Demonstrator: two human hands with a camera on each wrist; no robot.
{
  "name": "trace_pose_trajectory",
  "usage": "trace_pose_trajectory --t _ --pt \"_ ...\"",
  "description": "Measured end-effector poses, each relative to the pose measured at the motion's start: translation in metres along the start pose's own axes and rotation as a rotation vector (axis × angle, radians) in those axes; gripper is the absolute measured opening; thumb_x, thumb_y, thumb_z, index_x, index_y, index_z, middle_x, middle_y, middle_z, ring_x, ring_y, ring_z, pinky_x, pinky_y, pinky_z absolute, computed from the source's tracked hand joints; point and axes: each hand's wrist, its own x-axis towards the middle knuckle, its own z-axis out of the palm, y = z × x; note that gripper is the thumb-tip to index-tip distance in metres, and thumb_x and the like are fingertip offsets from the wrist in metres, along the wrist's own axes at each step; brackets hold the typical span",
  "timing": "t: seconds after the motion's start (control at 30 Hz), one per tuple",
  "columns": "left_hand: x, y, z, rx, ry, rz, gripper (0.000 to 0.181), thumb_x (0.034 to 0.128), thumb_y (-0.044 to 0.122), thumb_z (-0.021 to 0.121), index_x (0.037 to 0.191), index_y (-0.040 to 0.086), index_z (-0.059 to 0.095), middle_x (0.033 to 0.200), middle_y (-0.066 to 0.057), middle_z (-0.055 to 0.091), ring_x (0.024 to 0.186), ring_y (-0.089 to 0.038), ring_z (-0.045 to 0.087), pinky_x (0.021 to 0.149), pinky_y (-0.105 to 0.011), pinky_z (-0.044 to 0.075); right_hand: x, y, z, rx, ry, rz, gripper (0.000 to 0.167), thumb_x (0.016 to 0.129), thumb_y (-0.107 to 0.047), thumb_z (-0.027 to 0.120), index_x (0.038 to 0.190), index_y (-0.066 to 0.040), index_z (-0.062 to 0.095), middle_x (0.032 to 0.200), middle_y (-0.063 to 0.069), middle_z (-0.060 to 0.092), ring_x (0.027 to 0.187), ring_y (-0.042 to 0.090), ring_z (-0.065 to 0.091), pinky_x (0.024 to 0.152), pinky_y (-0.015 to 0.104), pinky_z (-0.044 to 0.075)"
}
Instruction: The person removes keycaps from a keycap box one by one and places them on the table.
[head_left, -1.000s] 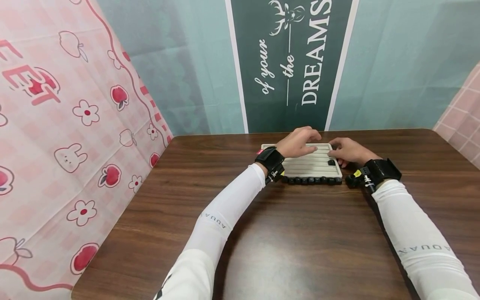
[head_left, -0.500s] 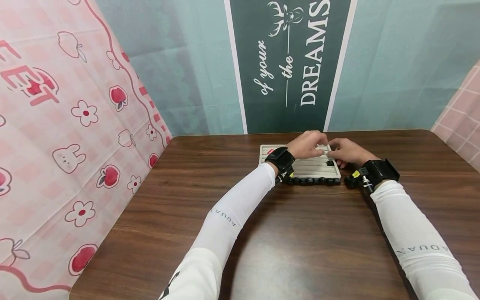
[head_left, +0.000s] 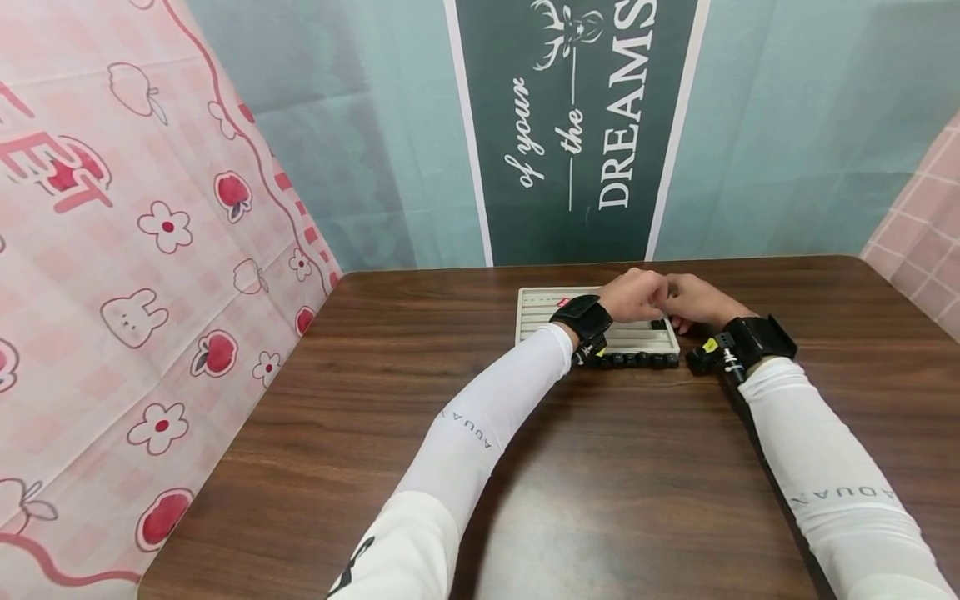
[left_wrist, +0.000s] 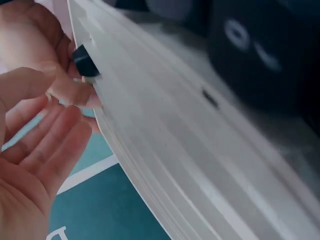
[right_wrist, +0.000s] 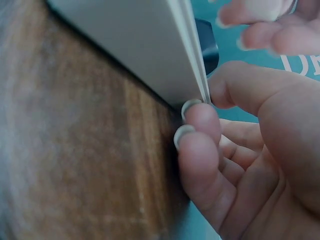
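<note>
A cream ridged board [head_left: 542, 317] lies near the table's far edge. My right hand [head_left: 701, 302] pinches its right edge; in the right wrist view the thumb is on the upper face and curled fingers [right_wrist: 200, 155] are at the underside. Close beside it, my left hand [head_left: 633, 293] hovers over the board's right part, its fingers [left_wrist: 60, 150] loosely bent with nothing visible between them. One small black cube [left_wrist: 86, 62] sits on the ridges by the right edge. Along the board's front side runs a row of black cubes [head_left: 637, 360]; white letters mark a near cube [left_wrist: 260, 60].
The brown wooden table [head_left: 420, 350] carries the board. Behind it hangs a teal cloth [head_left: 360, 150] with a dark printed panel [head_left: 525, 225]. A pink patterned cloth [head_left: 187, 333] hangs at the left, and pink tile pattern [head_left: 918, 225] shows at the right.
My left hand has moved right across the board until it is beside the right hand, its fingers bending more. The right hand keeps its grip on the board's edge.
</note>
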Motion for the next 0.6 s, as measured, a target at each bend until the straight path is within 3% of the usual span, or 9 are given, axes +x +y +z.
trace_pose_trajectory --t 0.1,0.23,0.6 --pt "0.0036 0.0028 0.0040 0.024 -0.016 -0.051 0.027 0.0903 0.012 0.062 0.067 0.014 0.048 0.068 0.004 0.037 0.063 -0.008 0.035 0.061 -0.016 0.030 -0.0004 -0.0002 -0.0007 0.001 -0.008 -0.005 0.045 0.096 -0.019 0.052 0.128 0.011 0.041 0.064 0.006 0.056 0.050 0.016 0.058 0.050 0.033 0.052" --pt "0.0069 0.0041 0.0078 0.055 -0.034 -0.108 0.042 0.0891 0.017 0.066 0.056 0.017 0.040 0.058 0.006 0.028 0.055 -0.007 0.028 0.056 -0.017 0.027 0.0005 -0.0010 -0.0011 0.003 -0.017 -0.001 0.052 0.096 -0.019 0.054 0.132 0.014 0.037 0.062 0.006 0.058 0.050 0.016 0.059 0.051 0.034 0.053" --pt "0.0099 0.0049 0.0102 0.013 -0.065 -0.037 0.043 0.0853 0.012 0.068 0.053 0.016 0.039 0.055 0.006 0.026 0.054 -0.007 0.022 0.055 -0.017 0.023 -0.0008 -0.0033 -0.0022 -0.003 -0.012 0.015 0.048 0.094 -0.015 0.052 0.131 0.012 0.038 0.071 0.009 0.056 0.053 0.015 0.057 0.051 0.032 0.052"
